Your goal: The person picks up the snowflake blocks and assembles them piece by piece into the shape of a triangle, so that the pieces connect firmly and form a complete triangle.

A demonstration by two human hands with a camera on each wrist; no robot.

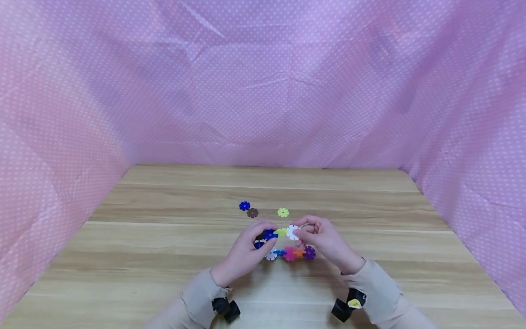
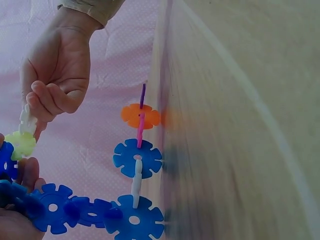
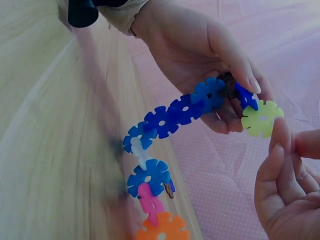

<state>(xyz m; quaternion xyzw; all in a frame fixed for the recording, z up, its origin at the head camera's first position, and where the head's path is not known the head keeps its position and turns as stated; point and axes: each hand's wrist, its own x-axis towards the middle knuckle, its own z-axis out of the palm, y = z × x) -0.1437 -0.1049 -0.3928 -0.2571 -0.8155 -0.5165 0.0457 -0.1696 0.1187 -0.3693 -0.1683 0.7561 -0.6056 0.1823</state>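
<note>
A chain of notched plastic snowflake discs bends between both hands over the table. My left hand [image 1: 243, 249] grips the chain at a dark blue disc [image 1: 270, 235], its thumb and fingers on either side. Joined to that one is a yellow-green disc [image 3: 262, 118]. My right hand [image 1: 326, 240] pinches a white disc [image 1: 292, 232] edge-on against the yellow-green one. Lower down, the chain runs through several blue discs [image 3: 162, 122], another white disc [image 1: 270, 254], a pink disc [image 1: 289, 254], an orange disc [image 2: 140, 116] and a purple disc [image 1: 309, 252].
Beyond the hands, a loose blue disc [image 1: 244, 206] and a brown disc [image 1: 252, 213] lie side by side. A loose yellow-green disc [image 1: 283, 212] lies to their right. Pink dotted cloth [image 1: 263, 114] hangs around the wooden table [image 1: 144, 274] at the back and sides.
</note>
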